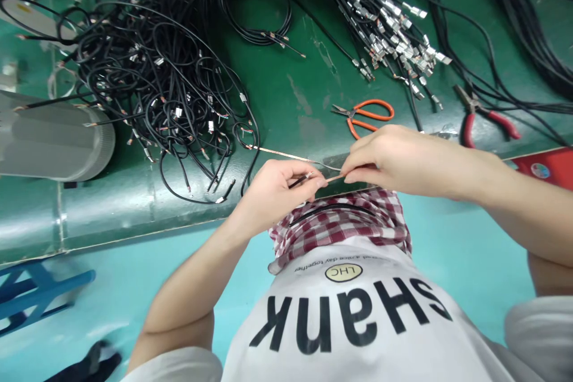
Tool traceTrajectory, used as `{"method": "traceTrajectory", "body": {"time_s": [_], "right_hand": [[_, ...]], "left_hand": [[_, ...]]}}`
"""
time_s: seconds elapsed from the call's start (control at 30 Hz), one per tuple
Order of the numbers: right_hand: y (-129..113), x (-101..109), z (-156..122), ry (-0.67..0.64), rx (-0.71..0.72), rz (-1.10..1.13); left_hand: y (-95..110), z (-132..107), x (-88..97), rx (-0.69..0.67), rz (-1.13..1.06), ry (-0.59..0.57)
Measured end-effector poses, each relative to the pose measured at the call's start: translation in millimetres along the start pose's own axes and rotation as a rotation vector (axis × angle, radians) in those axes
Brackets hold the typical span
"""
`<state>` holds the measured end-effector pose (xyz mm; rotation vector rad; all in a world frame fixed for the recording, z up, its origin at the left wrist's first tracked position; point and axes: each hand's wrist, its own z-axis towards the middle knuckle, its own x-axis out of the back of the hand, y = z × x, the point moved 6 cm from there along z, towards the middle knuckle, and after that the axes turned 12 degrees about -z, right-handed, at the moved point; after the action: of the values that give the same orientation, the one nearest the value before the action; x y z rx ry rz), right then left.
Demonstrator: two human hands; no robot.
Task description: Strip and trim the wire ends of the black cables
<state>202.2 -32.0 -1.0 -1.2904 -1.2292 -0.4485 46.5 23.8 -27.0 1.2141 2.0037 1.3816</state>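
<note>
My left hand [289, 191] is closed in a pinch on a thin black cable [297, 181], whose pale stripped end shows by the thumb. From its fingertips a short copper-coloured strand [333, 179] runs to my right hand [380, 158], which pinches the other end with thumb and forefinger. Behind them, a long thin copper-coloured strip [284, 153] lies along the green table, with a grey wire [329, 166] continuing toward my right fingers. Orange-handled snips [369, 114] lie just beyond the right hand. Where the cable passes behind the left palm is hidden.
A tangled heap of black cables [165, 77] covers the left of the green table [308, 89]. Cables with metal terminals [394, 24] lie at the back right, near red-handled pliers [487, 116]. A grey container [49, 137] lies at left; a blue stool [45, 292] stands below.
</note>
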Motion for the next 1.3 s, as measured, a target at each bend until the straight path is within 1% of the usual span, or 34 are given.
{"method": "traceTrajectory", "body": {"time_s": [0.1, 0.17, 0.23, 0.33, 0.47, 0.67, 0.83, 0.97, 1.1, 1.2, 1.3], "right_hand": [[8.1, -4.1, 0.2, -0.001, -0.026, 0.112], [11.1, -2.4, 1.4, 0.023, -0.059, 0.16], [10.1, 0.8, 4.3, 0.054, -0.079, 0.178], [3.1, 1.8, 11.8, 0.071, -0.059, 0.197], [-0.4, -6.2, 20.4, 0.025, -0.099, 0.241], [0.7, -16.0, 22.4, -0.056, -0.135, 0.298], [0.7, -17.9, 22.3, -0.078, -0.117, 0.283], [0.0, -18.3, 19.9, -0.085, -0.088, 0.322], [5.9, -21.3, 12.1, -0.083, -0.112, 0.541], [11.8, -26.7, 5.9, -0.095, -0.145, 0.687], [13.8, -29.6, 2.2, -0.103, -0.158, 0.735]], "left_hand": [[-1.4, 0.6, -0.7, -0.014, 0.015, 0.008], [-1.3, 1.1, -2.4, -0.032, 0.021, -0.002], [0.1, 1.4, -4.1, -0.052, 0.038, -0.009], [3.1, 0.7, -5.8, -0.072, 0.084, -0.009], [4.8, -1.3, -6.2, -0.078, 0.125, -0.012], [3.8, -2.1, -4.5, -0.079, 0.16, -0.001], [3.1, -2.3, -6.8, -0.09, 0.158, -0.011], [0.1, -2.8, -6.0, -0.066, 0.11, -0.016], [-4.4, -4.2, 3.9, -0.023, -0.047, -0.005], [-4.4, -6.6, 15.1, -0.032, -0.136, 0.046], [-1.5, -9.1, 21.9, -0.066, -0.189, 0.1]]}}
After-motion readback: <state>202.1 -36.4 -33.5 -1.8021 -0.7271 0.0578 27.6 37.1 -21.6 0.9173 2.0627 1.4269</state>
